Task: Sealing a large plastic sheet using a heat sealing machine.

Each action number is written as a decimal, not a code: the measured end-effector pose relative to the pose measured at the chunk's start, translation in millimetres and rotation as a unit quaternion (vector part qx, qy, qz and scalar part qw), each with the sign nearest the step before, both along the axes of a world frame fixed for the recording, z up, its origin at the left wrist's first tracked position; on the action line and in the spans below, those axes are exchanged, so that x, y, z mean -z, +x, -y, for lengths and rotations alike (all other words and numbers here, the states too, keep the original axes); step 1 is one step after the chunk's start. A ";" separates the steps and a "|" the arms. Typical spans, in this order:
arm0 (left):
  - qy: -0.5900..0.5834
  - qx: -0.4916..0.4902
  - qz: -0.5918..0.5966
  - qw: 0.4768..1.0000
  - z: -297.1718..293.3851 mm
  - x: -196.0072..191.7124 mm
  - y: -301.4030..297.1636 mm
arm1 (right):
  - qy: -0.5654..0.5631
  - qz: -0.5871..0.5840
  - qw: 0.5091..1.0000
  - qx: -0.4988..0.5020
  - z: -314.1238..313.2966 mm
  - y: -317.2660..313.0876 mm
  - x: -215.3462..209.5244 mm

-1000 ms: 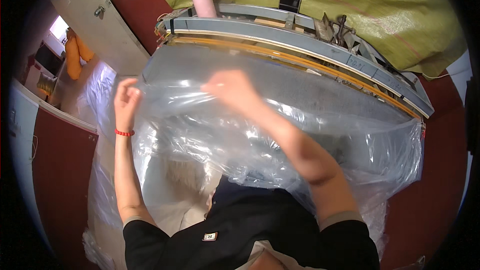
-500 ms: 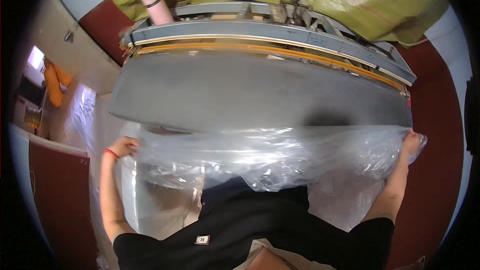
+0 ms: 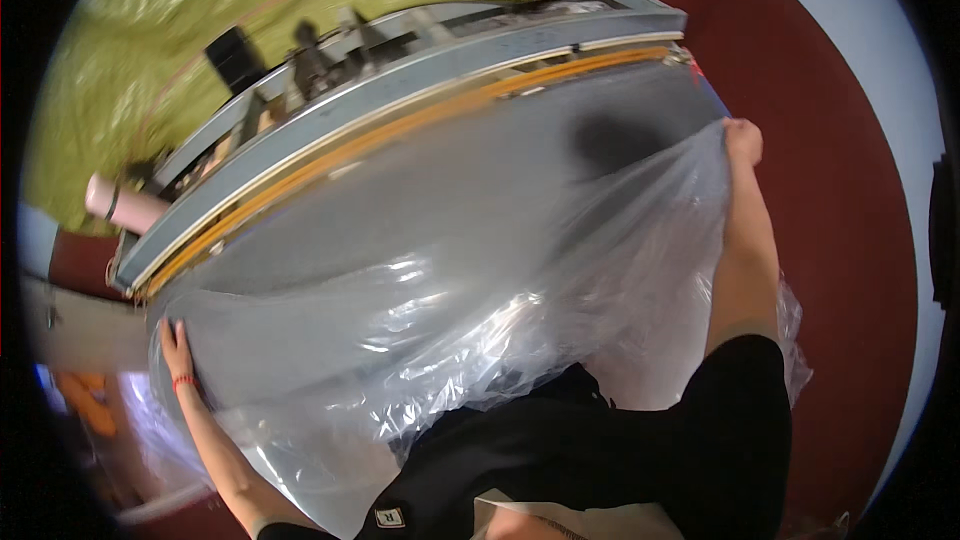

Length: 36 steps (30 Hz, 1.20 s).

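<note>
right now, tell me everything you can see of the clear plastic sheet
The clear plastic sheet is thin, glossy film, wrinkled and catching white glare. It lies stretched across the near part of the grey table, with its near edge bunched and hanging down over the person's black shirt. The left hand presses one end at the table's edge; the right hand grips the other end, pulling it taut. The grey surface shows through it.
</note>
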<state>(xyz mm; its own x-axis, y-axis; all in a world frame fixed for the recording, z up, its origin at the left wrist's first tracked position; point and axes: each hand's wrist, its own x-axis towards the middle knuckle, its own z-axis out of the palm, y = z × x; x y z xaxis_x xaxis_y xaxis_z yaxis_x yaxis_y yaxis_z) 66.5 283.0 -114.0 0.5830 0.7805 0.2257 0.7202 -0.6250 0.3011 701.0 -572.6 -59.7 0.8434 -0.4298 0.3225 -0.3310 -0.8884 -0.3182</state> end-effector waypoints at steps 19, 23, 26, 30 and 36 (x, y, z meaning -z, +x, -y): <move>-0.706 0.470 0.047 0.528 527.9 -98.5 264.0 | -0.025 0.001 0.999 0.046 -12.2 9.7 6.4; -0.288 0.571 0.098 0.762 616.5 -31.1 282.0 | -0.014 0.007 0.999 0.034 -18.6 10.9 8.4; -0.161 0.607 -0.027 0.778 590.3 -27.7 304.2 | -0.019 0.008 0.999 0.035 -17.6 8.4 6.9; -0.870 0.403 0.169 0.229 508.0 -68.6 277.8 | -0.072 0.019 0.997 0.034 -19.0 0.2 0.5; -0.634 0.326 0.665 0.223 342.7 -135.2 160.5 | -0.059 0.001 0.998 0.032 -22.5 -9.7 -7.1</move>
<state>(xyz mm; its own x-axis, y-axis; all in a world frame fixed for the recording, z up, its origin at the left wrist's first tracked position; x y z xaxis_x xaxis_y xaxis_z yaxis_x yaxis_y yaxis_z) 227.0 -59.8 21.2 0.7409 0.5559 0.3769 -0.6529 0.7276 0.2104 691.3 -550.0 -52.6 0.8152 -0.4411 0.3754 -0.3875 -0.8970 -0.2126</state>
